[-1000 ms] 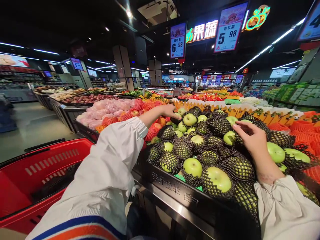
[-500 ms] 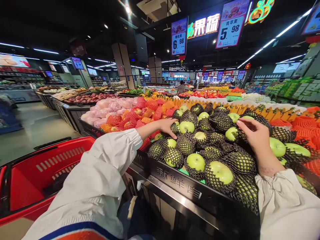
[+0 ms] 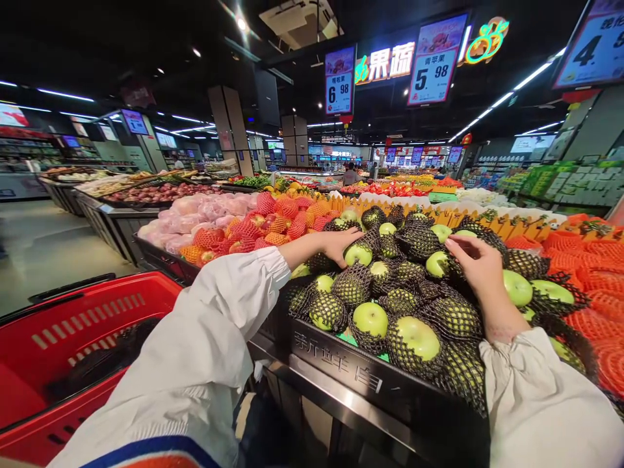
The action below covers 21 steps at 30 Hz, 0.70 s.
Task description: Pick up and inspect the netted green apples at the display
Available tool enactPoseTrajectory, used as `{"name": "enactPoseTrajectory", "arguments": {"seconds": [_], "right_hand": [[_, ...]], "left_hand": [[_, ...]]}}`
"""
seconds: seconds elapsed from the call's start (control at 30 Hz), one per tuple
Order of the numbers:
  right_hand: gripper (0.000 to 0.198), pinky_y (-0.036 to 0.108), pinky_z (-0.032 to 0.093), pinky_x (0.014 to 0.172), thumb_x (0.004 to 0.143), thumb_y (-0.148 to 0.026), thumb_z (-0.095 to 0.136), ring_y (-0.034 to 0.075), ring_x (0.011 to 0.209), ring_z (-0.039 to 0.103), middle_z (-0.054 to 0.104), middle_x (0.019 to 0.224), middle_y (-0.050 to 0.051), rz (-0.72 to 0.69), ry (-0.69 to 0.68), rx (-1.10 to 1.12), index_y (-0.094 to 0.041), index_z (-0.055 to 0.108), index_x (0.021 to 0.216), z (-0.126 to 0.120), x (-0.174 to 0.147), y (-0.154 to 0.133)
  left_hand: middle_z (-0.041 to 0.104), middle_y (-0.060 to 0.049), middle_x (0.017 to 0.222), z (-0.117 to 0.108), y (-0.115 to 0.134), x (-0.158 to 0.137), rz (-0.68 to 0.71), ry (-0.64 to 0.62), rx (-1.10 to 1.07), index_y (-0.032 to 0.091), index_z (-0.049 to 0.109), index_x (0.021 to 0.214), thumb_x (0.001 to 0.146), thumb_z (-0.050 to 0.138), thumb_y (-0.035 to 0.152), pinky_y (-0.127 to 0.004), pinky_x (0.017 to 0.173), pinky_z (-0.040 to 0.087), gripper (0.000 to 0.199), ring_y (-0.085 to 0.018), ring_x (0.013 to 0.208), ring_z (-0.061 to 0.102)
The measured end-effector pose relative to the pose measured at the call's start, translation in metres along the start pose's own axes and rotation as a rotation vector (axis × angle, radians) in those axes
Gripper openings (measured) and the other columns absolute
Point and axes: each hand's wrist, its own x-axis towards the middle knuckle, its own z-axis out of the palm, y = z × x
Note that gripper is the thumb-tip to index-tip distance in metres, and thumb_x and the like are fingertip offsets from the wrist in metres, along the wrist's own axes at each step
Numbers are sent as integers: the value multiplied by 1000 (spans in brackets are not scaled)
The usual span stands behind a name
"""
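Black foam-netted green apples [image 3: 416, 338] fill a black display bin [image 3: 336, 357] in front of me. My left hand [image 3: 338, 247] reaches in at the pile's left side, thumb and fingers apart around the near-left edge of a green apple [image 3: 358, 255]. The apple still rests among the others. My right hand [image 3: 472, 259] is over the right part of the pile, its fingers bent and slightly apart. Its fingertips are close beside a netted green apple [image 3: 437, 264]; whether they touch it I cannot tell. Some of its fingers are hidden behind the hand.
A red shopping basket [image 3: 92, 331] with something dark inside stands at my left. Red and orange netted fruit [image 3: 263, 224] and pink-wrapped fruit [image 3: 195, 214] lie left of the apples. Orange netting [image 3: 585, 260] lies to the right. Price signs [image 3: 437, 58] hang overhead.
The view has shifted to the right. My left hand has moved farther right and inward, onto the green apple. The right hand stays near the same apples.
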Motion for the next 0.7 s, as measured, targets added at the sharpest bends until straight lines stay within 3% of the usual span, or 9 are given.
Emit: {"name": "enactPoseTrajectory", "arguments": {"seconds": [0.13, 0.27, 0.4, 0.47, 0.53, 0.63, 0.7], "right_hand": [[49, 46, 55, 87, 66, -54, 75, 24, 77, 66, 75, 86, 12, 1, -13, -8, -15, 78, 95, 1, 1, 2], [51, 47, 55, 89, 67, -55, 75, 25, 80, 68, 75, 89, 11, -1, -30, 1, -15, 78, 99, 1, 2, 7], [49, 46, 54, 90, 68, -54, 75, 25, 80, 68, 75, 89, 11, 4, -30, 11, -16, 77, 98, 1, 2, 8], [48, 44, 54, 88, 68, -52, 76, 24, 80, 68, 75, 88, 11, 8, -25, 19, -15, 77, 98, 1, 1, 6], [46, 43, 55, 86, 68, -51, 76, 24, 79, 68, 75, 87, 11, 5, -21, 13, -15, 77, 96, 1, 1, 5], [42, 41, 56, 83, 69, -51, 76, 23, 77, 68, 75, 84, 9, -6, -19, -7, -17, 77, 93, 2, 0, 4], [40, 41, 56, 81, 69, -50, 76, 23, 75, 68, 74, 82, 8, -13, -16, -8, -17, 76, 93, 3, -1, 3]], "left_hand": [[39, -17, 160, -9, -4, -1, 5, 62, 29, 14, 32, 155, 58, 82, 55, -37, 120, 33, 116, -33, 145, 42], [54, -17, 149, -8, 1, -11, -81, 158, 119, 13, 49, 145, 68, 71, 69, -38, 110, 43, 98, -34, 132, 55], [71, -20, 117, -2, 12, -12, -265, 246, 210, 12, 69, 116, 77, 51, 81, -44, 95, 50, 82, -39, 110, 67], [71, -20, 113, 2, 18, -7, -377, 250, 156, 12, 69, 114, 83, 40, 80, -45, 92, 51, 81, -39, 107, 68], [68, -21, 124, 5, 21, 1, -429, 229, 70, 12, 60, 130, 85, 40, 76, -44, 93, 52, 81, -38, 111, 67], [59, -23, 139, 11, 23, 13, -430, 204, 28, 14, 37, 149, 72, 60, 78, -45, 98, 50, 103, -40, 120, 62], [59, -21, 140, 10, 23, 21, -414, 212, 37, 16, 38, 148, 62, 70, 78, -44, 100, 49, 111, -40, 122, 60]]}}
